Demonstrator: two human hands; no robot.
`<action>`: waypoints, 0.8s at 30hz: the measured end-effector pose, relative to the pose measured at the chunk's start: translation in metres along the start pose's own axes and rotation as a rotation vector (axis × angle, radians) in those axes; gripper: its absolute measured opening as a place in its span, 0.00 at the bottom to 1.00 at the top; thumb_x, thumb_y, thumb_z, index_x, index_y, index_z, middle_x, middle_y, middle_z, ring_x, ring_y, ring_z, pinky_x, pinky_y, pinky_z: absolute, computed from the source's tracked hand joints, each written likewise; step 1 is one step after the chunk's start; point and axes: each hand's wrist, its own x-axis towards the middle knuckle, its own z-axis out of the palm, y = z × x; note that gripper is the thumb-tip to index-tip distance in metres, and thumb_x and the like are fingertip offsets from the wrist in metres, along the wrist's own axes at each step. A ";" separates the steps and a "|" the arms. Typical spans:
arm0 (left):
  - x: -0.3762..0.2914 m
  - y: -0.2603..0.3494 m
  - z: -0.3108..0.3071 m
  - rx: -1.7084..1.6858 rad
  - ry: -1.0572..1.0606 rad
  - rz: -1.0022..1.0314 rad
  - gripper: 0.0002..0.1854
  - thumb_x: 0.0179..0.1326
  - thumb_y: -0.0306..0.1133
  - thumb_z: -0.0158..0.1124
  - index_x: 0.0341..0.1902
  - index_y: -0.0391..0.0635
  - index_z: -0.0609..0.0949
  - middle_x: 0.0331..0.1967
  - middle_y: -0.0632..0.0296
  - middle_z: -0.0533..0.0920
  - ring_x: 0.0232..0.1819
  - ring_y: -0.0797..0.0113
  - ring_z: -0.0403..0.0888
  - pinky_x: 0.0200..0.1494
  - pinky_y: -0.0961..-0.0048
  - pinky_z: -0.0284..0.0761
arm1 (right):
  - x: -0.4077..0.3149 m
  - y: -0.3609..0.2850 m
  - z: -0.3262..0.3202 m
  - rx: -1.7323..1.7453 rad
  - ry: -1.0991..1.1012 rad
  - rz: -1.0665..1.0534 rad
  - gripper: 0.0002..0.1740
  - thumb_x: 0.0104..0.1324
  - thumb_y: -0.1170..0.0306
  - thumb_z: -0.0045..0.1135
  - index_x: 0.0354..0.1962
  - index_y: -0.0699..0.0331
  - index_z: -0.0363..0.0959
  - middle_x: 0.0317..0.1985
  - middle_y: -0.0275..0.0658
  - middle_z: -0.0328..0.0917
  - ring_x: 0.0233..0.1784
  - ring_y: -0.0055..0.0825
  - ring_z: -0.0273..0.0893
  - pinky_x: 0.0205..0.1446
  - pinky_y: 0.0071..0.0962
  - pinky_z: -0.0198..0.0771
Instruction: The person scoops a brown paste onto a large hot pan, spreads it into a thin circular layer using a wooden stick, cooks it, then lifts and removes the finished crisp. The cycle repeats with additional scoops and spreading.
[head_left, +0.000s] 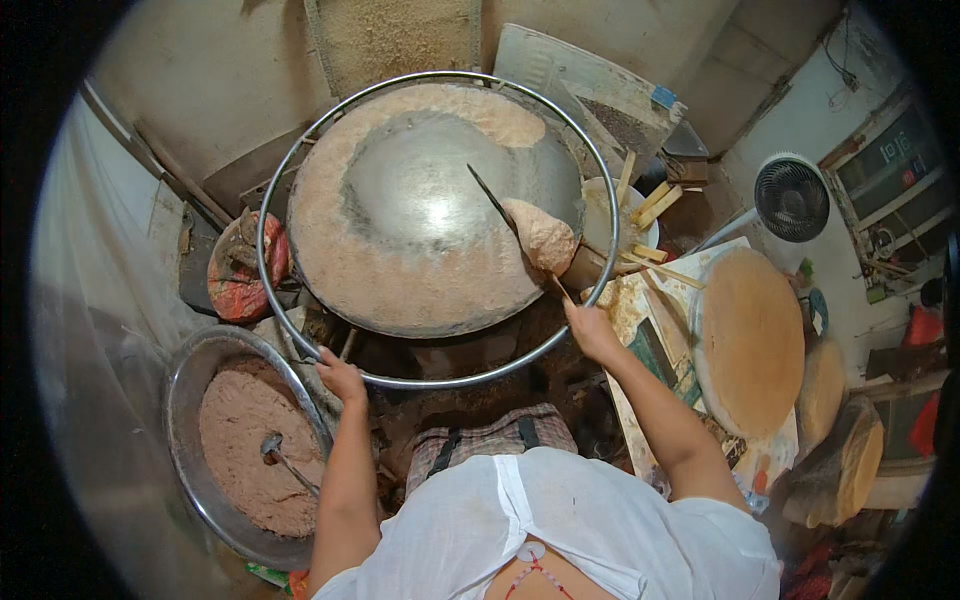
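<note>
A large domed metal griddle (427, 187) lies before me inside a raised metal ring (450, 383). Pale brown batter (405, 292) coats its left side, its near side and a band along the far rim; grey metal shows in the middle and at the right. My left hand (343, 377) grips the ring at the near left. In my right hand (592, 330) is the handle of a long flat scraper (491, 196), held over the griddle's right side with a lump of batter (541, 236) on it.
At the left stands a large metal basin (184, 420) of thick batter with a ladle (292, 469) in it. Stacked round flatbreads (750, 345) rest on a board at the right. Beyond are a white bucket (649, 217) with wooden sticks, a fan (791, 196) and a red bag (236, 281) by the griddle.
</note>
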 end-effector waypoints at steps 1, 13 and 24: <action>0.007 0.002 -0.004 -0.099 0.025 -0.017 0.34 0.71 0.54 0.41 0.57 0.27 0.69 0.43 0.37 0.77 0.40 0.41 0.77 0.45 0.52 0.70 | 0.015 -0.030 -0.019 0.058 -0.030 0.067 0.24 0.74 0.61 0.31 0.44 0.77 0.66 0.29 0.60 0.74 0.33 0.60 0.73 0.36 0.50 0.70; -0.088 0.052 0.005 -0.290 -0.133 -0.251 0.24 0.71 0.45 0.48 0.52 0.31 0.67 0.20 0.51 0.74 0.18 0.60 0.74 0.22 0.63 0.72 | 0.018 -0.039 0.004 0.280 0.038 0.115 0.30 0.75 0.57 0.28 0.30 0.76 0.71 0.25 0.62 0.73 0.33 0.61 0.73 0.37 0.52 0.68; 0.015 0.010 -0.020 0.133 0.056 0.189 0.26 0.73 0.47 0.40 0.38 0.33 0.74 0.26 0.46 0.78 0.30 0.47 0.77 0.39 0.55 0.72 | 0.012 -0.052 -0.015 0.367 0.063 0.112 0.37 0.74 0.51 0.24 0.25 0.76 0.69 0.29 0.65 0.73 0.39 0.64 0.71 0.45 0.54 0.65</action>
